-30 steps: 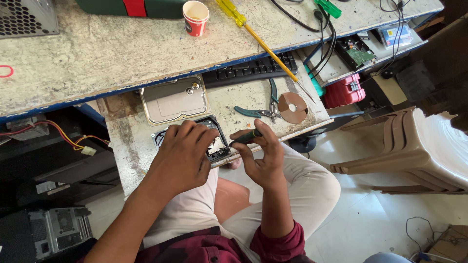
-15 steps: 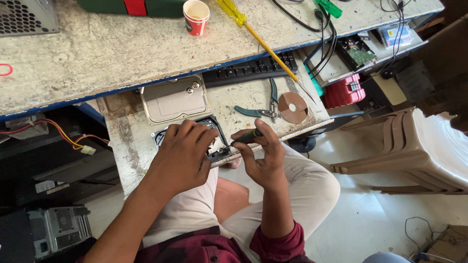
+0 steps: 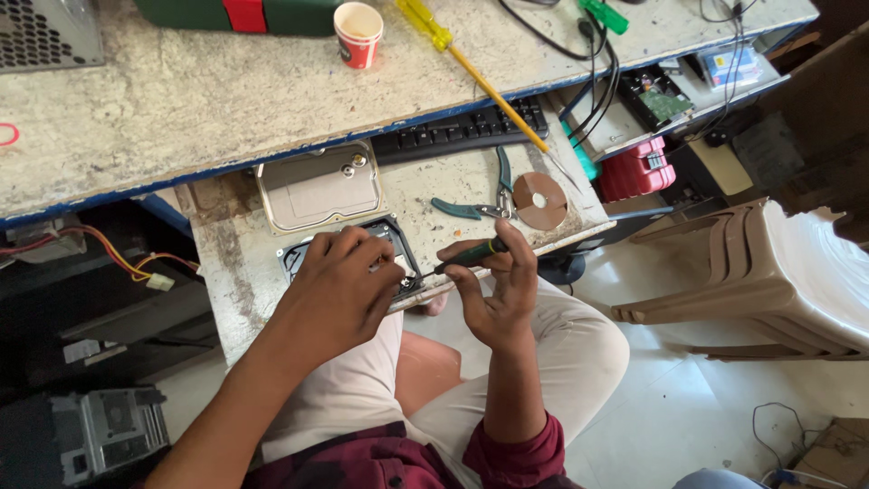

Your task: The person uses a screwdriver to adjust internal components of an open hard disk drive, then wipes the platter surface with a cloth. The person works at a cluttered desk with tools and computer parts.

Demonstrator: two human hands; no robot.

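An opened hard drive (image 3: 398, 249) lies on a pull-out shelf (image 3: 226, 272) below the workbench. My left hand (image 3: 339, 290) rests on top of it, fingers curled over the inside, hiding most of the drive. My right hand (image 3: 496, 290) grips a small dark screwdriver (image 3: 471, 256) with a green band, its tip pointing left at the drive's right edge. The drive's metal cover (image 3: 317, 186) lies flat just behind the drive.
Teal-handled pliers (image 3: 475, 204) and a brown disc (image 3: 539, 200) lie on the shelf to the right. A black keyboard (image 3: 457, 131) sits under the bench edge. On the bench (image 3: 181, 100) stand a paper cup (image 3: 358, 33) and a long yellow screwdriver (image 3: 471, 68). Stacked plastic chairs (image 3: 769, 281) stand right.
The hands stay on the drive; my right hand has shifted slightly with the screwdriver, otherwise little differs.
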